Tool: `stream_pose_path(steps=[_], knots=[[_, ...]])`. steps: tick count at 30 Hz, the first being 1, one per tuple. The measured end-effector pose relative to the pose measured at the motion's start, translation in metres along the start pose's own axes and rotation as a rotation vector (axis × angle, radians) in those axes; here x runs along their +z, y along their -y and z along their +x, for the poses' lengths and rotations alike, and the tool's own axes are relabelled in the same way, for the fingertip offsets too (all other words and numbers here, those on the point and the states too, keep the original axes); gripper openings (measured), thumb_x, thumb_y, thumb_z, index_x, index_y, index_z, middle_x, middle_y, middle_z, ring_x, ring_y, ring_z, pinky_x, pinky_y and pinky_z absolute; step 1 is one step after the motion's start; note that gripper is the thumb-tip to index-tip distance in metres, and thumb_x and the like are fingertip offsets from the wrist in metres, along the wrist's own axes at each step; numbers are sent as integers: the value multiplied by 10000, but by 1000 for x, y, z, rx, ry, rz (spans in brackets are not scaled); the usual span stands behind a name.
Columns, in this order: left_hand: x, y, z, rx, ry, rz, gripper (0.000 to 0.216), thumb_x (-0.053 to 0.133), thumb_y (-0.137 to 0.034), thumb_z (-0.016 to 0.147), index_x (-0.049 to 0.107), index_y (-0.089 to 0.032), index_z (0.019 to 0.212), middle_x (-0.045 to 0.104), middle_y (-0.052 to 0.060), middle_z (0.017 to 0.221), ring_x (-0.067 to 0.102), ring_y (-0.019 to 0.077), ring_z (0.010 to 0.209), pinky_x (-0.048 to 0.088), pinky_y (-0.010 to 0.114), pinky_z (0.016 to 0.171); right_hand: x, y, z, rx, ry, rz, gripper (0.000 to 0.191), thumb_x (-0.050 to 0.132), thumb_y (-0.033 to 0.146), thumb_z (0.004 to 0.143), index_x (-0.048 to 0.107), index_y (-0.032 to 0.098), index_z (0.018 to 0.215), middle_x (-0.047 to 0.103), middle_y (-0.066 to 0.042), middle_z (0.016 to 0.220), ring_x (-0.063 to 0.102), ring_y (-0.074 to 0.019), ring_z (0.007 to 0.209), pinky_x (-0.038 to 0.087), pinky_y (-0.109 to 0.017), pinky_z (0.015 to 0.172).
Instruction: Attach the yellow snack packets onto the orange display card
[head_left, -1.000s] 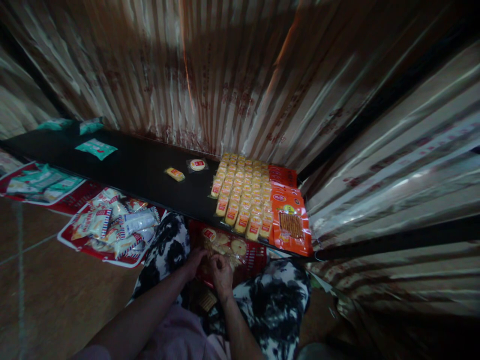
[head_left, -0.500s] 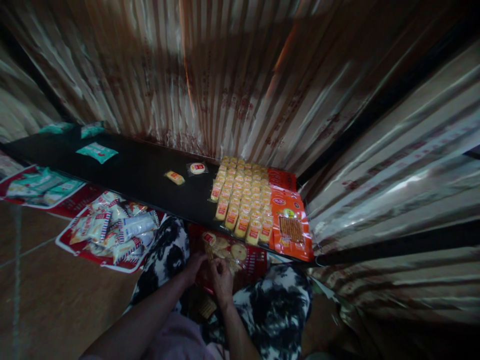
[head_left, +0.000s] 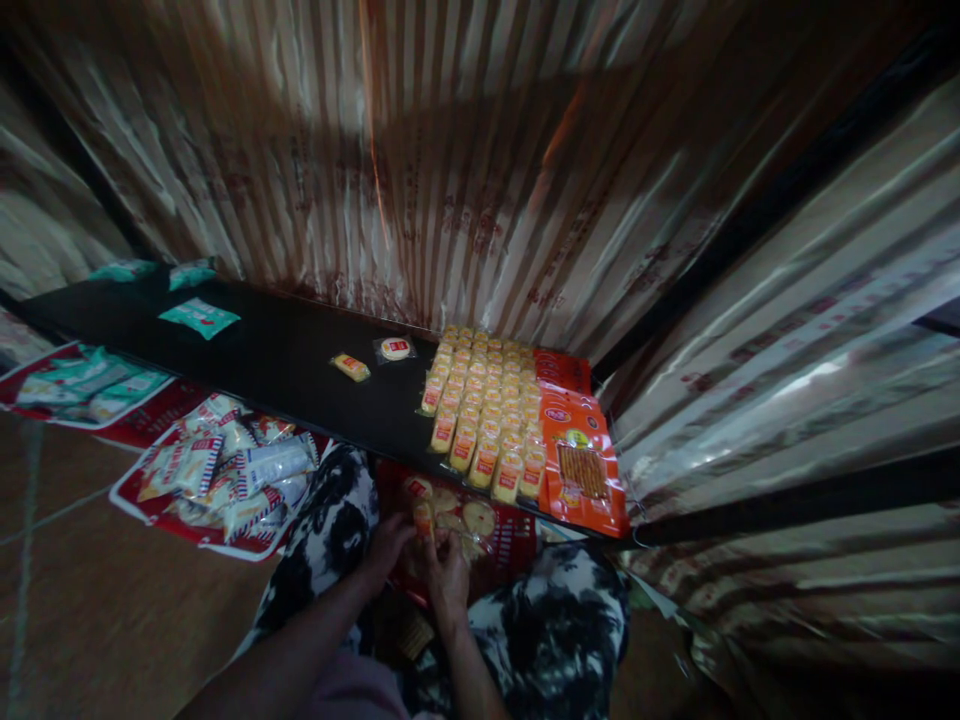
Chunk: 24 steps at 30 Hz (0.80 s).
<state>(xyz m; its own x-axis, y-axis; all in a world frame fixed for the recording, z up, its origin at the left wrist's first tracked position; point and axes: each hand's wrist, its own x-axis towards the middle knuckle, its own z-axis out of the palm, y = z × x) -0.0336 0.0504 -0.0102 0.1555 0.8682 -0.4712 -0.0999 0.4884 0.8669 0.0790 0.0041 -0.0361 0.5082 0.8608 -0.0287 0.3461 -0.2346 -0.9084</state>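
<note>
Above the red basket (head_left: 517, 540) between my knees, I hold a small wrapped yellow snack bar (head_left: 424, 518) upright. My right hand (head_left: 448, 572) is closed with its fingertips at the packet's lower end. My left hand (head_left: 391, 545) is closed too, its fingers against the packet's left side; their exact grip is dim. Round wrapped crackers (head_left: 478, 518) lie in the basket just beyond my hands. Similar yellow packets (head_left: 486, 462) stand in tight rows on the black shelf (head_left: 292, 400) ahead.
Orange snack bags (head_left: 581, 465) lie at the shelf's right end. One loose yellow packet (head_left: 350, 367) and a round wrapped cracker (head_left: 395, 348) lie mid-shelf. Green packets (head_left: 200, 317) sit farther left. Baskets of striped packets (head_left: 255, 460) and green packets (head_left: 90, 385) stand below, left.
The snack bar now shows its orange label more plainly and stands more upright between my hands. My fingers have shifted slightly at its lower end. The whole view has tilted a little.
</note>
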Motion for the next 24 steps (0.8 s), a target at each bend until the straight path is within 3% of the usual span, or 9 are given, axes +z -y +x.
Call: stream_pose_path(steps=[8,17,24], knots=[[-1,-4,-2,23,-80,56,233,573,-184,626,641,-164,849,692,62,902,624,222,894,466,288,812,0,7,-1,81,49,152,306,595,523,712,588,220,749,627,-6,638,593,-175,592,448,-275,594],[-3,-6,-5,99,-130,415,239,470,-72,674,623,-156,837,686,36,864,627,159,827,474,261,794,-4,24,-5,135,66,193,365,592,546,694,618,184,735,651,-19,642,590,-175,607,453,-280,606],[-8,-12,-10,187,-129,473,261,465,-52,713,606,-152,909,684,54,941,629,158,891,470,285,851,-1,32,-7,130,67,297,335,617,506,687,618,184,782,664,-16,680,599,-163,627,465,-272,620]])
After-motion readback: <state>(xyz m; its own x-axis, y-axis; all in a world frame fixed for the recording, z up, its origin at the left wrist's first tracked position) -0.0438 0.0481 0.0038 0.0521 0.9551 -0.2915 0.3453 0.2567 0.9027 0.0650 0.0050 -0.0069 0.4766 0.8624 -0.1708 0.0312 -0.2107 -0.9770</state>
